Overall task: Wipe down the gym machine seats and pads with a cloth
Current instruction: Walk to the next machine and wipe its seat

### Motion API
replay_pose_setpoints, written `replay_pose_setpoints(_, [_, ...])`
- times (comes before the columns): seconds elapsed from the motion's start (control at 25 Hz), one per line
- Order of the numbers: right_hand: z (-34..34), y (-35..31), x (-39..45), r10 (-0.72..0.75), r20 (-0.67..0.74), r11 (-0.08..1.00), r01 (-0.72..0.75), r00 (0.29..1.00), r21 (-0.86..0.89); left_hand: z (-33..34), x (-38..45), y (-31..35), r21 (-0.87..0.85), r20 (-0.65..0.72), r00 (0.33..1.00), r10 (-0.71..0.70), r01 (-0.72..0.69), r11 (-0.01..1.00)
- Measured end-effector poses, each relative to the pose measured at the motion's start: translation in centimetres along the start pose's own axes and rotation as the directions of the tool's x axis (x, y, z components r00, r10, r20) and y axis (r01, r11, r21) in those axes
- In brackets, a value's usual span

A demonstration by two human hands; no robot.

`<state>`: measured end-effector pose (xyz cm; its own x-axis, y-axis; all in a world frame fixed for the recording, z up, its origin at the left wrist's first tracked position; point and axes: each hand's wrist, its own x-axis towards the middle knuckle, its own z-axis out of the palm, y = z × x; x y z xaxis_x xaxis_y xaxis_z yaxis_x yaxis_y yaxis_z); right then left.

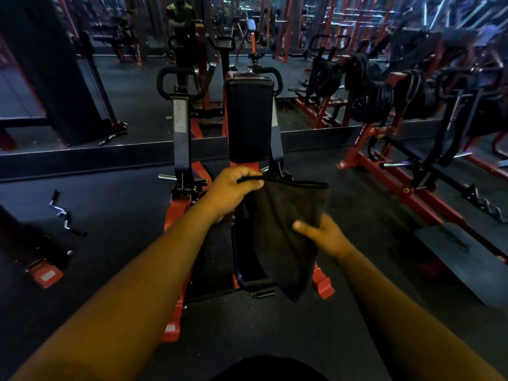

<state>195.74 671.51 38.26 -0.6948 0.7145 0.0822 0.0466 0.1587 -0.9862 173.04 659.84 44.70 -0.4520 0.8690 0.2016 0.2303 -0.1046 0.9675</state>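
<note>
A dark grey cloth (288,232) hangs in front of me over a red-framed gym machine. My left hand (233,191) pinches the cloth's top edge at its left corner. My right hand (321,236) grips the cloth's right side lower down, thumb on the front. Behind the cloth stands the machine's upright black chest pad (248,119). The black seat (244,259) below is partly hidden by the cloth.
A mirror wall runs behind the machine. Another red machine (406,171) with weight plates stands to the right, and a black bench pad (464,262) lies low at the right. A metal cable handle (61,213) lies on the dark rubber floor at left.
</note>
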Motion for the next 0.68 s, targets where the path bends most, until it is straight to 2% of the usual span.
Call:
replay_pose_setpoints(0.04, [0.8, 1.0, -0.6, 0.043, 0.034, 0.998, -0.042, 0.998, -0.042, 0.0, 0.2, 0.5, -0.099, -0.042, 0.999, -0.005, 0.001, 0.995])
replay_pose_setpoints(0.08, [1.4, 1.4, -0.9, 0.054, 0.026, 0.998, -0.054, 0.998, -0.013, -0.1, 0.0, 0.5, -0.256, -0.083, 0.995, -0.053, 0.030, 0.966])
replay_pose_setpoints(0.12, [2.1, 1.2, -0.8, 0.062, -0.010, 0.996, -0.061, 0.998, 0.070, -0.2, -0.3, -0.5, -0.401, -0.087, 0.987, -0.132, 0.087, 0.912])
replay_pose_setpoints(0.16, [2.6, 0.9, -0.4, 0.086, -0.042, 0.979, -0.077, 0.995, 0.189, -0.2, -1.3, -2.3, -0.441, -0.037, 0.974, -0.222, 0.184, 0.878])
replay_pose_setpoints(0.2, [3.2, 0.4, -0.2, 0.118, -0.049, 0.952, -0.099, 0.992, 0.289, 0.4, -3.0, -4.5, -0.384, 0.056, 0.944, -0.324, 0.320, 0.866])
replay_pose_setpoints(0.24, [3.5, 0.4, 0.1, 0.156, -0.042, 0.916, -0.129, 0.987, 0.380, 1.2, -5.0, -6.9, -0.234, 0.144, 0.901, -0.410, 0.434, 0.870])
replay_pose_setpoints(0.28, [3.6, 0.5, 0.3, 0.200, -0.020, 0.883, -0.171, 0.980, 0.437, 2.0, -6.7, -9.0, -0.164, 0.214, 0.871, -0.443, 0.479, 0.862])
replay_pose_setpoints(0.32, [3.5, 0.7, 0.4, 0.245, 0.021, 0.855, -0.226, 0.969, 0.466, 2.5, -7.6, -10.2, -0.191, 0.220, 0.868, -0.445, 0.485, 0.853])
replay_pose_setpoints(0.4, [2.7, 2.0, -0.1, 0.329, 0.127, 0.816, -0.349, 0.936, 0.462, 2.8, -7.4, -11.0, -0.377, 0.134, 0.888, -0.440, 0.456, 0.806])
replay_pose_setpoints(0.44, [2.2, 3.3, -0.3, 0.376, 0.166, 0.817, -0.411, 0.912, 0.404, 2.5, -6.9, -11.2, -0.408, 0.080, 0.893, -0.442, 0.434, 0.803])
replay_pose_setpoints(0.52, [1.7, 5.3, -0.9, 0.473, 0.180, 0.856, -0.498, 0.862, 0.138, 1.4, -6.3, -11.3, -0.214, -0.031, 0.891, -0.454, 0.438, 0.873])
replay_pose_setpoints(0.6, [2.2, 7.3, -1.3, 0.452, 0.060, 0.886, -0.440, 0.890, -0.146, 0.6, -6.6, -12.1, 0.062, -0.102, 0.876, -0.471, 0.478, 0.876])
replay_pose_setpoints(0.64, [2.2, 9.4, -1.1, 0.425, -0.027, 0.878, -0.420, 0.905, -0.231, 0.4, -7.1, -12.4, 0.100, -0.125, 0.854, -0.506, 0.518, 0.850])
replay_pose_setpoints(0.68, [2.2, 10.9, -1.0, 0.398, -0.108, 0.871, -0.412, 0.911, -0.267, 0.3, -7.5, -13.0, 0.060, -0.130, 0.828, -0.546, 0.556, 0.829])
